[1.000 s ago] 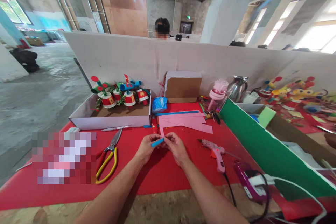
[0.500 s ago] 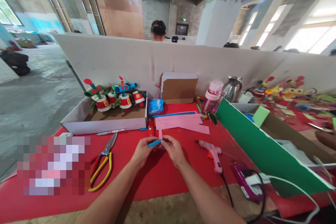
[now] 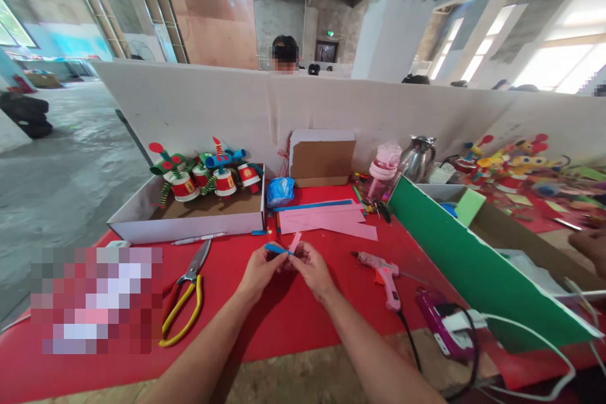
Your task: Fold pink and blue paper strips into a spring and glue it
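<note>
My left hand [image 3: 259, 269] pinches a blue paper strip [image 3: 275, 248] that points to the left. Close beside it, my right hand [image 3: 310, 268] is closed at the crossing of the blue strip and a pink paper strip [image 3: 295, 243], which sticks up between the hands. The fingers hide where the two strips meet. Just beyond the hands lie pink paper sheets [image 3: 322, 219] with a blue strip along their back edge. A pink glue gun [image 3: 386, 274] rests to the right of my right hand. Left of my left arm are shears [image 3: 187, 290] with red and yellow handles.
An open box [image 3: 189, 227] with several paper-cup figures [image 3: 222, 182] stands back left. A green-sided box [image 3: 473, 271] runs along the right. Behind are a pink bottle [image 3: 384, 167], a metal jug [image 3: 419, 158] and a white partition. A purple power strip [image 3: 442, 325] with cables lies front right.
The pink strip has swung from upright to leaning right. The blue strip has turned, its left end now higher. Both hands stay close together in nearly the same place.
</note>
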The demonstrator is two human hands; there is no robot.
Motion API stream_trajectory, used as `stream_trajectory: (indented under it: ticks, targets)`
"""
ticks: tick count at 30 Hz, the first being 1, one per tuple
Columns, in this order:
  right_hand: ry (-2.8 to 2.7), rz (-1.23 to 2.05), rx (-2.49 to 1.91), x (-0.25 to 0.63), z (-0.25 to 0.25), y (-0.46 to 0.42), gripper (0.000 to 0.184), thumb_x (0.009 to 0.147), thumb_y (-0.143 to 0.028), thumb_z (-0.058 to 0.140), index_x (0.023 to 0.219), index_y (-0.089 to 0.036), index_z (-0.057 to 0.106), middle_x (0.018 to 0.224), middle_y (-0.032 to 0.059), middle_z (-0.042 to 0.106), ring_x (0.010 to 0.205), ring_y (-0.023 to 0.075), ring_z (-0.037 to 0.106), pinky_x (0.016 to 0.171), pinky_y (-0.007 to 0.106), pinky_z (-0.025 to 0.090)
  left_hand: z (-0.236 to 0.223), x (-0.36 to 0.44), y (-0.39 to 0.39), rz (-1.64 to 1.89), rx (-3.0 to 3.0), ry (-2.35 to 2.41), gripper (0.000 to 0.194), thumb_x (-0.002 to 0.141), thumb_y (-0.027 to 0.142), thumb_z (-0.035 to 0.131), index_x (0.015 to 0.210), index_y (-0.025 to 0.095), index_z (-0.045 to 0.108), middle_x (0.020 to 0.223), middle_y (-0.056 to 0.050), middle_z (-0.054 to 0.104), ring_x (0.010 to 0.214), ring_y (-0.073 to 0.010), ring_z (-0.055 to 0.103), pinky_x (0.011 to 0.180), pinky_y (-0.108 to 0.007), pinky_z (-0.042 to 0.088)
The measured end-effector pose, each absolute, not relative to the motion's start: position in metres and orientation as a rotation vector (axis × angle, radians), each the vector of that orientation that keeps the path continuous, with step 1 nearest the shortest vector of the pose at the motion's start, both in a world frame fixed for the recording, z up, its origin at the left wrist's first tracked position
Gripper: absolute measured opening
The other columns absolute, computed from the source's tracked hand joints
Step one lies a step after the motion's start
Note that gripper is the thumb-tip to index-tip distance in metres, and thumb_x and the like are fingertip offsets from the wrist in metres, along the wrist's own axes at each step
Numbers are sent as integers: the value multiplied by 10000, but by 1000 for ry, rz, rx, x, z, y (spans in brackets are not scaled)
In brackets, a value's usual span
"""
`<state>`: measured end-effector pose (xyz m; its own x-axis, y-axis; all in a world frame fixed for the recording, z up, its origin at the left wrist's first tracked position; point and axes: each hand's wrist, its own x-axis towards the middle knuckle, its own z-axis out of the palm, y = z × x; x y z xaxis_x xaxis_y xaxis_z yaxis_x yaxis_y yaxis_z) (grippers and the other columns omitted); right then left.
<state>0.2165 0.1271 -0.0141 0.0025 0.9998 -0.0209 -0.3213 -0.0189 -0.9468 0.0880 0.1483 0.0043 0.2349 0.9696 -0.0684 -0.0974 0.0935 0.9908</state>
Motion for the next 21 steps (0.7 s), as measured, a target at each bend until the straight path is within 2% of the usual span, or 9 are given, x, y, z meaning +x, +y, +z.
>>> stream_trajectory:
  ticks: [3,10,21]
  targets:
    - [-966,1409,-975,217,-12,127,333,621,-431,744,824,-200,616,714,-23,620,610,121,587,685,288,502,3,87,149,1026,1181,1006,300,572,425,738,612,167,588,533,25,565,499,-101,486,512,-225,389]
    - [-880,1418,-996,217,-11,128,341,629,-507,724,692,-186,626,621,-35,608,546,109,568,630,275,508,2,88,147,1044,1139,965,302,576,414,751,617,160,594,540,19,576,508,-101,490,529,-229,388]
    - [-850,1455,-1009,217,-11,127,370,639,-520,716,791,-187,656,570,-38,587,534,128,594,576,273,508,1,89,146,1066,1084,950,312,560,422,762,592,158,598,536,4,578,514,-114,496,551,-257,395]
